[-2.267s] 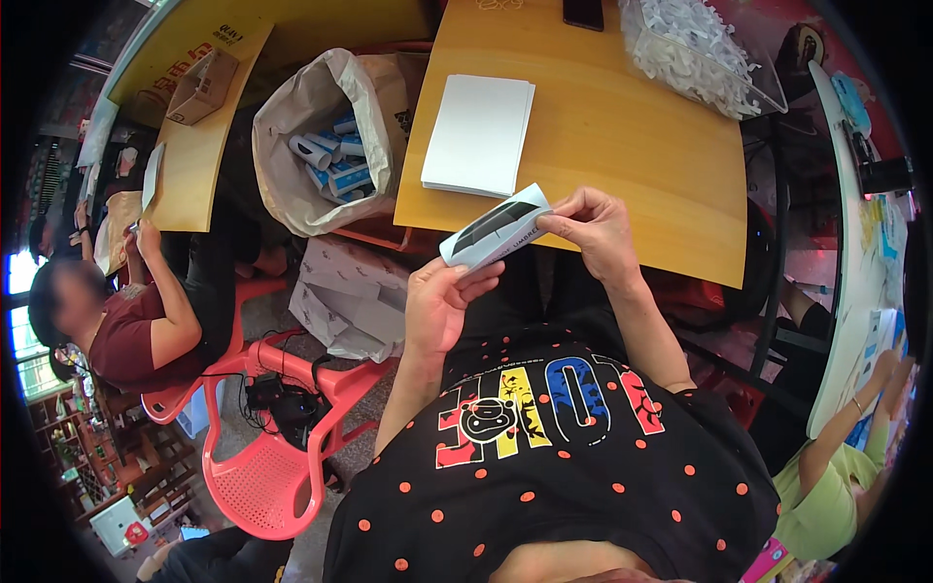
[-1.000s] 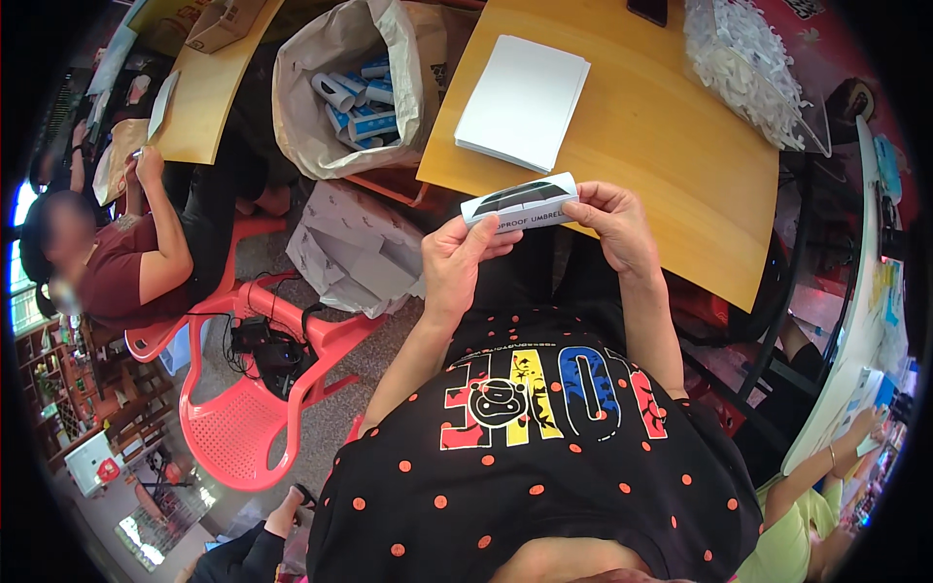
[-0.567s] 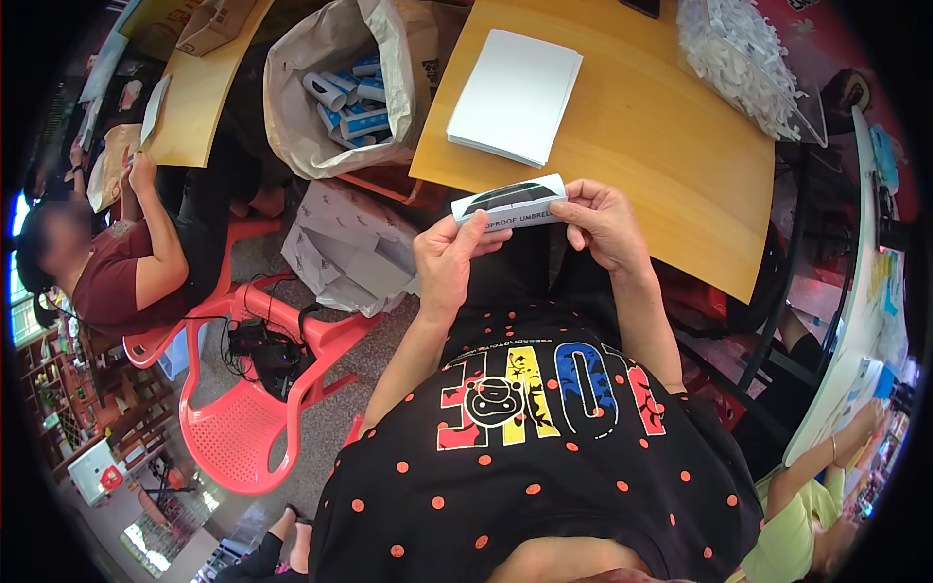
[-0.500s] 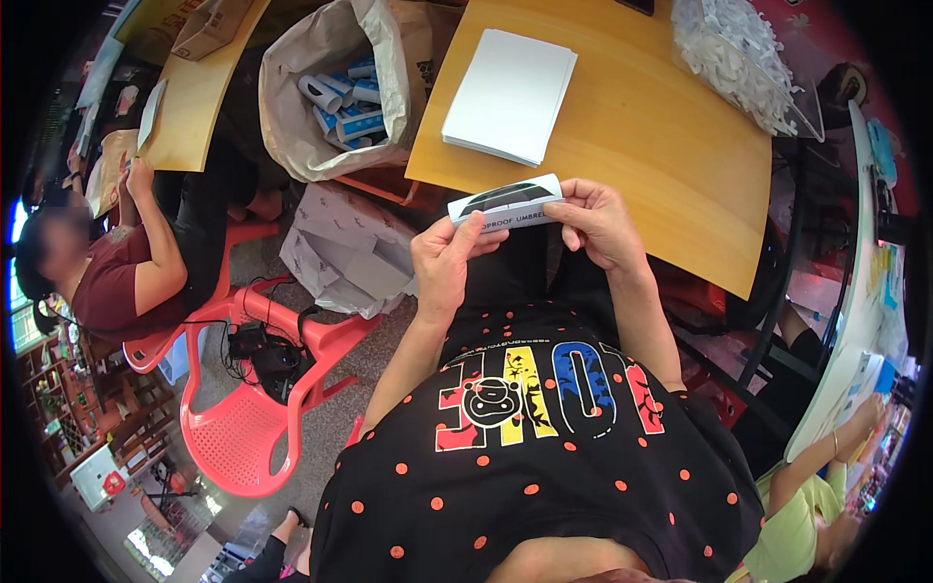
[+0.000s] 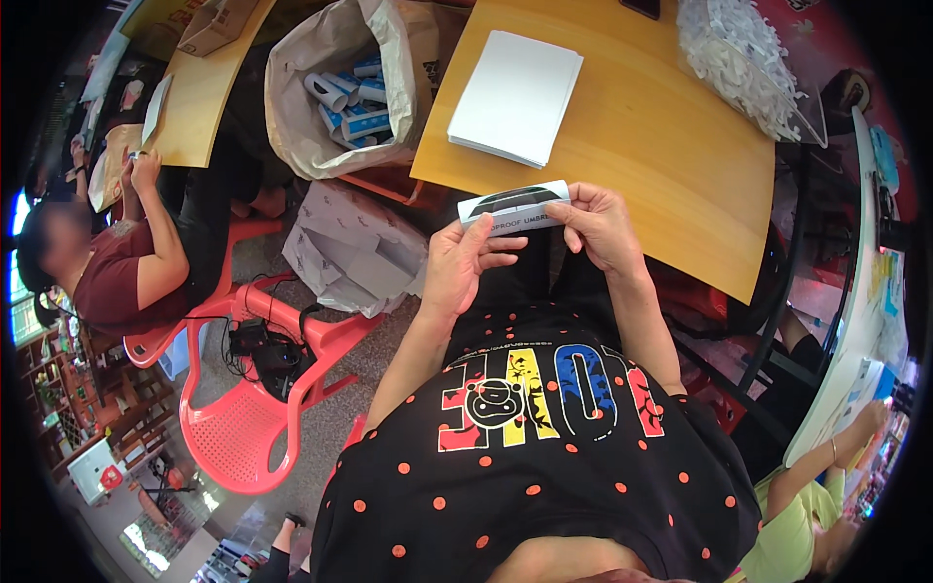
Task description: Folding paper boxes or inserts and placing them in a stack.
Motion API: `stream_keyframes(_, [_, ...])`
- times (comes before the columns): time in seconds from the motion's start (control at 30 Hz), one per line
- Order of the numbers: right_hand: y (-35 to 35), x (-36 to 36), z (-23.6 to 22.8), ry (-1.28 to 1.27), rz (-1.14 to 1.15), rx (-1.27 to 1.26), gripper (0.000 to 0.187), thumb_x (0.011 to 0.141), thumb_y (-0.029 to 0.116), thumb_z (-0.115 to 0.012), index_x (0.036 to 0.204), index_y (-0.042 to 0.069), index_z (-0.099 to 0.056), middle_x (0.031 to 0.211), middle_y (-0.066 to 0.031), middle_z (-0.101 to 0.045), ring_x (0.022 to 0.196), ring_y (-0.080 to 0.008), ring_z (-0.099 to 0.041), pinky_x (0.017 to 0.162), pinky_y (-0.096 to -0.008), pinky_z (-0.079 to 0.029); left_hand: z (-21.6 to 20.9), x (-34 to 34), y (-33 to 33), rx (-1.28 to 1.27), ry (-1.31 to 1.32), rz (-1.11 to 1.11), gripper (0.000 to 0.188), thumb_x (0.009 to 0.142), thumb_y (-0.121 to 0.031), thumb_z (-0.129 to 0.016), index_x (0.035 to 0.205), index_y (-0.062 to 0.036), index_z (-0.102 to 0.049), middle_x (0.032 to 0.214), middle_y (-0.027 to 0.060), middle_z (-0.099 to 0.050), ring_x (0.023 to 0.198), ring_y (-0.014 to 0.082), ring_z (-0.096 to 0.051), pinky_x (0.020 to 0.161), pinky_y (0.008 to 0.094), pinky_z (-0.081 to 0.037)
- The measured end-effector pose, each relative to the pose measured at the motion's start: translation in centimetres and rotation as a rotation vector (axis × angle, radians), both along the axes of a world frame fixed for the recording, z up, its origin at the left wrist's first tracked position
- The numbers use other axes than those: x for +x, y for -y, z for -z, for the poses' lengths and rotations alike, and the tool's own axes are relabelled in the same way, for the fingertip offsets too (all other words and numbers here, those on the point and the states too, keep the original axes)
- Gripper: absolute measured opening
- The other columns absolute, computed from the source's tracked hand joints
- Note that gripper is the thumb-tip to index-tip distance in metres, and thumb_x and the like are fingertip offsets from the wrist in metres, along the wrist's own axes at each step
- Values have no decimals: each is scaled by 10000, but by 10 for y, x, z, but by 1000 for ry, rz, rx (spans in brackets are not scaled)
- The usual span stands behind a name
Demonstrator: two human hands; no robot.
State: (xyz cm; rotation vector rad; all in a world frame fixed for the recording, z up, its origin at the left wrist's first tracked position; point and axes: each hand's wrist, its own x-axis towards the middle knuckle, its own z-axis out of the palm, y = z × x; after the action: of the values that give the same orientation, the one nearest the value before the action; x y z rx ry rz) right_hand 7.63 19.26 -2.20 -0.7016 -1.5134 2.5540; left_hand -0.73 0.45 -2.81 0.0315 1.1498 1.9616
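Between my two hands, just off the table's near edge, is a rolled paper sleeve (image 5: 530,202), white and grey with a black umbrella picture. My right hand (image 5: 600,225) grips its right end, thumb in front and fingers behind. At the left end my left hand (image 5: 465,260) holds it with the thumb on the front, the other fingers partly spread below. A stack of white sheets (image 5: 517,97) lies on the wooden table (image 5: 661,136) beyond the sleeve.
A large paper sack (image 5: 292,126) holding several blue-and-white rolled sleeves (image 5: 364,124) stands left of the table. At the far right is a clear bin of white strips (image 5: 743,68). A red plastic chair (image 5: 238,432) carries black cables. Co-workers sit left and right.
The sleeve has shifted slightly right and looks more rounded. My left hand's lower fingers have spread apart; both hands stay on the sleeve.
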Motion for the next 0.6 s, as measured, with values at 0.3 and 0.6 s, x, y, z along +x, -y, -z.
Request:
stream_keyframes(0.3, [3,-1,5,8,30,25,108,829,27,-666,889,-43,-611,709,-56,-627,453,-42,-500,402,-153,-358,-4,1,-2,-38,-134,-3,304,966,-175,-500,1096,93,-560,1004,200,-647,885,272,-676,750,321,-576])
stream_keyframes(0.6, [2,0,7,2,32,15,111,830,28,-667,891,-43,-608,707,-60,-628,454,-44,-503,404,-152,-359,-4,4,-4,-110,-229,3,254,939,-105,-539,1094,91,-582,1001,204,-651,883,281,-676,751,329,-576])
